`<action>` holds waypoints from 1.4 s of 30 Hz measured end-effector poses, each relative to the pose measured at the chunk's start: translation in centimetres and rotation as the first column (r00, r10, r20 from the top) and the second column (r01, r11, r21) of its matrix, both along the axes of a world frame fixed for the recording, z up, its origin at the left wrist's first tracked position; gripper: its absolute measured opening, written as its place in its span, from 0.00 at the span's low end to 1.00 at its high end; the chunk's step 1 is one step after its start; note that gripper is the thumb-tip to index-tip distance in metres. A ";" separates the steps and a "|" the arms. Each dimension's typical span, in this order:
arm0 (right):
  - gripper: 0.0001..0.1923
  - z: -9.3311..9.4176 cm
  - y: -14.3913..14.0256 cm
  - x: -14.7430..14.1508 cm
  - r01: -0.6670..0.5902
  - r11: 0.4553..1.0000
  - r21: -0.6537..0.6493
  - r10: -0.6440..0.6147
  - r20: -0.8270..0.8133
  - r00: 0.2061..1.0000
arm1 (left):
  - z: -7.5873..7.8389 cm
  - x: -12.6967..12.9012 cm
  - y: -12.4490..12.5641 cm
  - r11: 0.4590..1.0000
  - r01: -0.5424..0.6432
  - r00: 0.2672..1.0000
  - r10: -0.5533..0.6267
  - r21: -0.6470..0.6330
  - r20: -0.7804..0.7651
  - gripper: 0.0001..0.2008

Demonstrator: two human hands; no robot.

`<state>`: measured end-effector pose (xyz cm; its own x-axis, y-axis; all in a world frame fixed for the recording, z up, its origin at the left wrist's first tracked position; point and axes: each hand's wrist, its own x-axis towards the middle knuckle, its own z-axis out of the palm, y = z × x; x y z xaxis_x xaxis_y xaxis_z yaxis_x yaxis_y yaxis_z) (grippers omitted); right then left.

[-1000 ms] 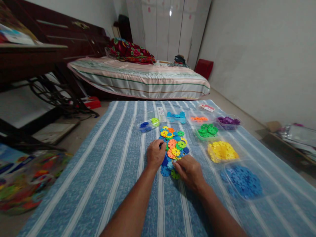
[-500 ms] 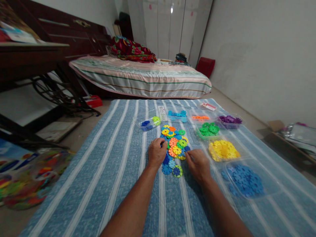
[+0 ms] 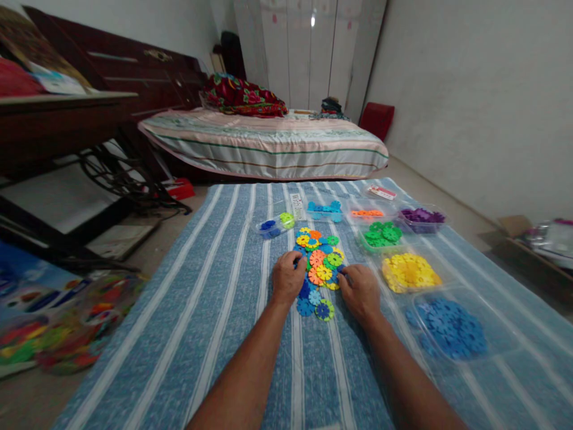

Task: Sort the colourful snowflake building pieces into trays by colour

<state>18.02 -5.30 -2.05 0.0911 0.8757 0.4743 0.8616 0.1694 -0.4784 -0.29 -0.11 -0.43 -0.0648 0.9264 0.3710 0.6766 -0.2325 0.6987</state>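
Colourful notched plastic discs, the interlocking flower kind, form a flat cluster [image 3: 319, 258] on the striped cloth between my hands. My left hand [image 3: 289, 279] is at the cluster's left edge, its fingers curled and closed at a dark blue disc that is mostly hidden. At the right edge, my right hand [image 3: 360, 290] has thumb and forefinger pinched at the rim of another dark blue disc [image 3: 340, 269]. Toward me, a yellow-green disc with a dark blue centre [image 3: 324, 310] lies beside a mid-blue disc [image 3: 305, 307].
On the striped cloth [image 3: 215, 310], clear tubs hold blue discs [image 3: 450, 328], yellow discs [image 3: 410, 271], green discs [image 3: 382, 234], purple discs [image 3: 421, 217] and orange discs [image 3: 367, 213]. Farther back are light blue discs [image 3: 324, 209] and a tub with dark blue discs [image 3: 268, 226]. A bed [image 3: 268, 143] stands beyond.
The whole view has shifted slightly to the left. My right hand's fingertips have moved up a little along the cluster's right edge. My left hand stays at the left edge.
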 end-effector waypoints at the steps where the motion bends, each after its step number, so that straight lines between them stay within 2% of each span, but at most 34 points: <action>1: 0.09 0.0 0.0 0.0 -0.002 1.000 0.003 0.002 -0.001 1.000 | 0.0 0.0 -0.1 1.000 -0.006 1.000 0.006 0.001 -0.003 0.05; 10: 0.09 0.2 0.2 0.0 0.009 1.000 -0.027 -0.009 0.002 1.000 | 0.1 0.0 -0.4 0.997 -0.065 0.998 0.065 0.030 0.028 0.07; 15: 0.09 0.2 0.3 0.0 0.009 0.998 -0.056 -0.009 0.015 1.000 | 1.0 0.0 -0.6 0.998 -0.059 0.997 0.059 0.018 -0.046 0.06; 17: 0.09 0.2 0.4 0.0 0.011 0.998 -0.068 -0.010 0.009 1.000 | 1.5 0.0 -1.5 0.999 0.002 0.994 0.003 0.046 -0.113 0.06; 19: 0.09 0.2 0.4 -0.1 0.011 0.998 -0.070 -0.011 0.000 1.000 | 1.9 -0.1 -2.8 0.990 0.127 0.974 -0.112 0.066 -0.196 0.07; 23: 0.09 0.1 0.5 -0.2 0.020 0.998 -0.059 -0.021 -0.008 1.000 | 2.5 -0.2 -6.2 0.923 0.383 0.852 -0.362 -0.020 -0.379 0.17; 25: 0.08 0.0 0.5 -0.2 0.029 0.998 -0.055 -0.029 -0.009 1.000 | 2.7 -0.2 -7.4 0.895 0.431 0.787 -0.434 -0.111 -0.440 0.22; 28: 0.08 0.0 0.6 -0.2 0.029 0.998 -0.053 -0.030 -0.015 0.999 | 2.9 -0.5 -8.4 0.869 0.449 0.731 -0.492 -0.210 -0.473 0.20; 30: 0.08 0.0 0.6 -0.2 0.034 0.998 -0.057 -0.035 -0.019 0.999 | 2.8 -0.8 -8.4 0.866 0.451 0.730 -0.497 -0.216 -0.469 0.16; 36: 0.09 0.0 0.6 -0.1 0.035 0.998 -0.058 -0.037 -0.036 0.999 | 2.1 -1.9 -7.8 0.880 0.467 0.788 -0.458 -0.085 -0.412 0.09; 42: 0.09 0.0 0.7 -0.1 0.029 0.999 -0.030 -0.031 -0.051 0.998 | 1.7 -2.6 -7.7 0.886 0.463 0.821 -0.433 -0.010 -0.373 0.05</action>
<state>17.96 -4.62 -2.08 0.1414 0.8856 0.4424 0.8400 0.1291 -0.5270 -2.89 -7.79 1.23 0.5002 0.7881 0.3588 0.6815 -0.6139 0.3984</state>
